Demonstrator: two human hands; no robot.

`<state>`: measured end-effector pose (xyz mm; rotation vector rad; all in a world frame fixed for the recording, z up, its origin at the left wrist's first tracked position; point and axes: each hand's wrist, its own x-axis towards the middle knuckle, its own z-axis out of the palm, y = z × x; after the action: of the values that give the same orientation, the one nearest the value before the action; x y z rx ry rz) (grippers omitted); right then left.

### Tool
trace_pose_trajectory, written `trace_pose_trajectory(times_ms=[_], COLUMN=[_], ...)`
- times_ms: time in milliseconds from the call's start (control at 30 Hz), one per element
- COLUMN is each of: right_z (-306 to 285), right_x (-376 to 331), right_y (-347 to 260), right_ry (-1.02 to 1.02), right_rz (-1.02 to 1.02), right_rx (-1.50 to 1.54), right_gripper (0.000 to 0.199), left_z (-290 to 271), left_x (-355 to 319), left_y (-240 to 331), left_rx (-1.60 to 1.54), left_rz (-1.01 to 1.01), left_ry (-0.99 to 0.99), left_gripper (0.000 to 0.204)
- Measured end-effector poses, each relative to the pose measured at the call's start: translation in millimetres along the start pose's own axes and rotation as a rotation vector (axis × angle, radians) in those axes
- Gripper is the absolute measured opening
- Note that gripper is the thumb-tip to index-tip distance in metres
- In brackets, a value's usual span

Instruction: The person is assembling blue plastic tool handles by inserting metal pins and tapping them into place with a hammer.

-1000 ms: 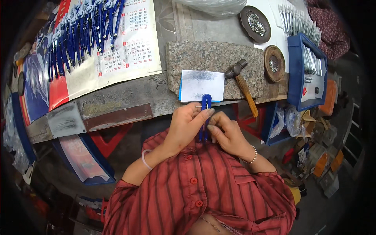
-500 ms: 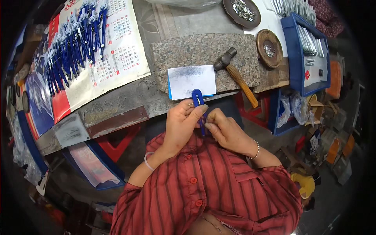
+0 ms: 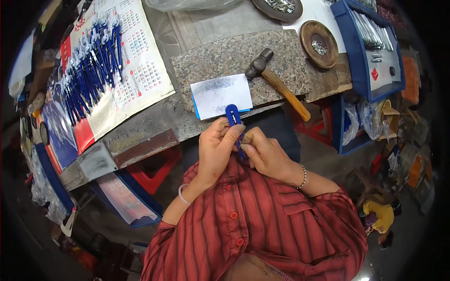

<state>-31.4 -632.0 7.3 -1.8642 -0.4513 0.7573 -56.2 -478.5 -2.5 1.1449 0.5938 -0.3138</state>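
In front of my chest, over the bench's front edge, I hold a narrow blue slotted piece (image 3: pixel 232 111) with a rounded top. A thin metal pin sticks out sideways just below its head. My left hand (image 3: pixel 215 152) is closed around its middle, thumb on the front. My right hand (image 3: pixel 272 158) pinches near its lower end; the fingertips partly hide what they grip. Just beyond the piece, a white paper (image 3: pixel 222 96) with dark smudges lies over something blue on a speckled stone slab (image 3: pixel 201 65). A hammer (image 3: pixel 283 91) rests on the slab, its wooden handle reaching past the front edge.
Several blue items with pale round heads (image 3: pixel 91 65) lie on a printed sheet (image 3: pixel 150 70) at left. Right of the slab stand a round dish of small metal parts (image 3: pixel 307 44), another dish (image 3: pixel 276 16) and a blue tray (image 3: pixel 361 70) of metal rods.
The whole view has shifted and turned slightly, moving the bench within the picture. Both hands keep nearly the same grip on the blue slotted piece.
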Motion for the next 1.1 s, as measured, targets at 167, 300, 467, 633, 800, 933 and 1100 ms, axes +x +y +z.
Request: trace_pose_trajectory(times_ms=[167,300,467,633,800,933,1100], right_z=[5,10,6,2,5,5,5], right_x=[0,0,0,0,-2,-2,-3], right_y=[3,7,4,-2,2,2,4], right_ry=[0.064,0.079,0.079,0.091,0.129,0.139,0.124], right_rz=[-0.037,-0.033,-0.057,-0.195,-0.261,-0.294,-0.290], right_rx=[0.001,0.034,0.034,-0.024,-0.047,-0.077,-0.071], right_gripper=[0.012,0.012,0.012,0.017,0.015,0.017,0.016], left_z=[0,1,4,7,10,11,10], left_x=[-1,-2,-4,-6,-7,-6,-3], left_y=[1,2,7,9,9,7,2], left_rx=[0.065,0.091,0.160,0.109,0.087,0.139,0.091], left_rz=[0.006,0.022,0.129,0.237,0.255,0.284,0.243], left_ry=[-0.009,0.010,0.049,0.086,0.087,0.083,0.082], left_gripper=[0.014,0.014,0.013,0.014,0.014,0.014,0.015])
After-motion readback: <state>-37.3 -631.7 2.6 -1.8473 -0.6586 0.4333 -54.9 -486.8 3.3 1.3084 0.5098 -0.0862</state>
